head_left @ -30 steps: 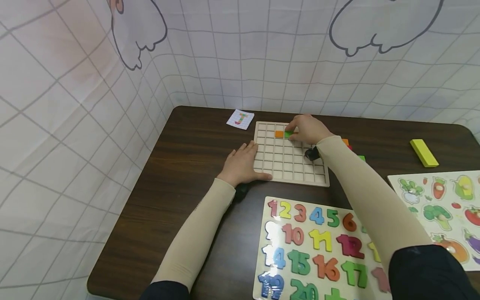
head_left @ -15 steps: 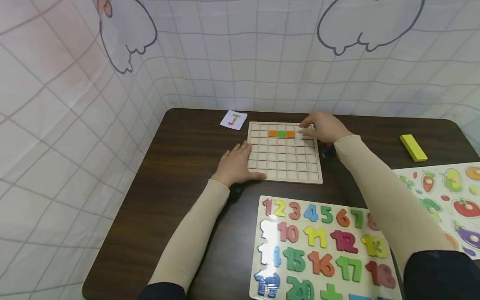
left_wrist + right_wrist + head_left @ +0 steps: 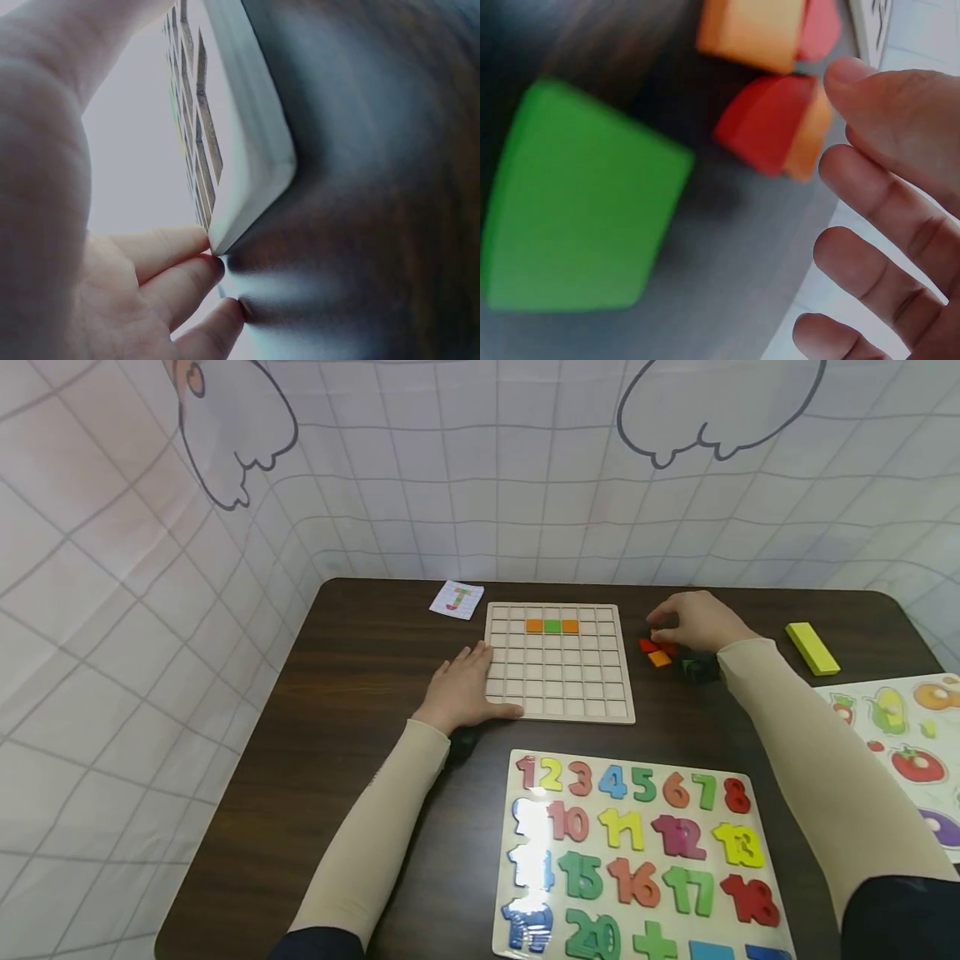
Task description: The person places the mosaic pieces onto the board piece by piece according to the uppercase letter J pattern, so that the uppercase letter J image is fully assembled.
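Note:
A pale grid board (image 3: 555, 685) lies on the table. In its second row from the back sit an orange tile (image 3: 534, 626), a green tile (image 3: 552, 627) and another orange tile (image 3: 570, 627), side by side. My left hand (image 3: 461, 689) rests at the board's left side, fingers extended, thumb along the front corner. To the right of the board, my right hand (image 3: 699, 620) is over several loose pieces. The right wrist view shows its thumb and index apart beside an orange piece (image 3: 810, 135), a red piece (image 3: 769, 120) and a larger-looking green piece (image 3: 585, 202); no grip is visible.
A small card (image 3: 457, 600) with a coloured pattern lies behind the grid board's left corner. In front is a number puzzle board (image 3: 714, 864). A yellow block (image 3: 812, 648) and a vegetable picture board (image 3: 952, 789) are at the right. A patterned curtain (image 3: 450, 485) hangs behind the table.
My right hand has moved off the grid board to the loose pieces at its right, uncovering the second orange tile. The left hand has stayed at the board. The head view has shifted slightly.

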A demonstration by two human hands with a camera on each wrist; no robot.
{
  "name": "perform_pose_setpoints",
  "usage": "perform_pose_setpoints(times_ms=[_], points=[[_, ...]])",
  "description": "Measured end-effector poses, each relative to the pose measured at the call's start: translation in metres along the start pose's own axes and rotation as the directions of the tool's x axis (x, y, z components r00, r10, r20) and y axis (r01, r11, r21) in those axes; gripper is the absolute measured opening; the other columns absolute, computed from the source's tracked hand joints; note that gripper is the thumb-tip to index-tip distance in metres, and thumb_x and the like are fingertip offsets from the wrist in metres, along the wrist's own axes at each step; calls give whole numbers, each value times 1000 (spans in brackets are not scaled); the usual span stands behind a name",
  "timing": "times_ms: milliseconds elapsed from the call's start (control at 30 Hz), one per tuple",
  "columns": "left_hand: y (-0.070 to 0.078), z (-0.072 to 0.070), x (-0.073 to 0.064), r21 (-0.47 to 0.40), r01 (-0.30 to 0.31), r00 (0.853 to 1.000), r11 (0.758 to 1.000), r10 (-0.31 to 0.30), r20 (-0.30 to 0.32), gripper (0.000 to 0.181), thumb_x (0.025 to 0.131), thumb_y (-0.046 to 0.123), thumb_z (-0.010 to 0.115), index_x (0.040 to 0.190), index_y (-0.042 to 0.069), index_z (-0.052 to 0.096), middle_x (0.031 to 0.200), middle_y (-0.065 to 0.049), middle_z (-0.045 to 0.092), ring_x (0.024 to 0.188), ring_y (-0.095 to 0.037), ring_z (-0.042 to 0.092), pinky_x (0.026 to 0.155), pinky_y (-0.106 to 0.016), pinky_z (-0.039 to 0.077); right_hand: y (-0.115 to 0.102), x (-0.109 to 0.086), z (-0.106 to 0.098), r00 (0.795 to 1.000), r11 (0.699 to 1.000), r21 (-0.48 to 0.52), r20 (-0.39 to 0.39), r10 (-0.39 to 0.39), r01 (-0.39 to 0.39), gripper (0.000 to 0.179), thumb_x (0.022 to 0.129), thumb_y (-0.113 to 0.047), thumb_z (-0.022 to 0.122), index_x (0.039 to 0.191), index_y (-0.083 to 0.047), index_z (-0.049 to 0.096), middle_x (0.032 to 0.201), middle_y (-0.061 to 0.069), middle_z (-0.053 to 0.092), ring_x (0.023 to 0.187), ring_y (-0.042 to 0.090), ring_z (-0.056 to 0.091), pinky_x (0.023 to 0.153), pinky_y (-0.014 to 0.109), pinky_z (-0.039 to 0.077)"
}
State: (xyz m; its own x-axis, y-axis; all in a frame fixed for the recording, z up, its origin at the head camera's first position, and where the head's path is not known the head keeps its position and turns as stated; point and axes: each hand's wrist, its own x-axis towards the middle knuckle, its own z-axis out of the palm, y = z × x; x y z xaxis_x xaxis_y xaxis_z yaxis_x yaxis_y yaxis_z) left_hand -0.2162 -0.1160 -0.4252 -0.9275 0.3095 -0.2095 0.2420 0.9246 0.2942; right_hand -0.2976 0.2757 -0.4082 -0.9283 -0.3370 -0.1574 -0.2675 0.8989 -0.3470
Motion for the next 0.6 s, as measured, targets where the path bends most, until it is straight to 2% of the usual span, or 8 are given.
perform_pose_setpoints(times_ms=[267, 500, 600], points=[[-3, 1, 0, -1, 3, 1000, 1000, -3, 0, 120, 78, 76, 75, 166, 12, 24, 175, -8, 22, 163, -31, 21, 130, -56, 23, 6, -2, 1, 1000, 999, -44, 11, 21, -20, 33, 99, -18, 70, 127, -3, 73, 136, 25, 65, 122, 43, 61, 101, 63, 51], [-2, 1, 0, -2, 4, 1000, 1000, -4, 6, 121, 78, 76, 74, 167, 12, 22, 175, -7, 21, 163, -30, 19, 131, -56, 22, 3, -3, 0, 1000, 996, -86, -7, 24, -25, 33, 96, -17, 69, 125, -3, 74, 131, 24, 67, 104, 35, 65, 89, 57, 54], [-1, 0, 1, -2, 3, 1000, 1000, -3, 9, 121, 78, 76, 74, 167, 12, 22, 175, -7, 20, 163, -30, 19, 131, -57, 21, 0, -4, -1, 1000, 994, -106, -13, 28, -29, 34, 95, -18, 70, 126, -3, 74, 131, 24, 67, 103, 36, 65, 89, 57, 54]])
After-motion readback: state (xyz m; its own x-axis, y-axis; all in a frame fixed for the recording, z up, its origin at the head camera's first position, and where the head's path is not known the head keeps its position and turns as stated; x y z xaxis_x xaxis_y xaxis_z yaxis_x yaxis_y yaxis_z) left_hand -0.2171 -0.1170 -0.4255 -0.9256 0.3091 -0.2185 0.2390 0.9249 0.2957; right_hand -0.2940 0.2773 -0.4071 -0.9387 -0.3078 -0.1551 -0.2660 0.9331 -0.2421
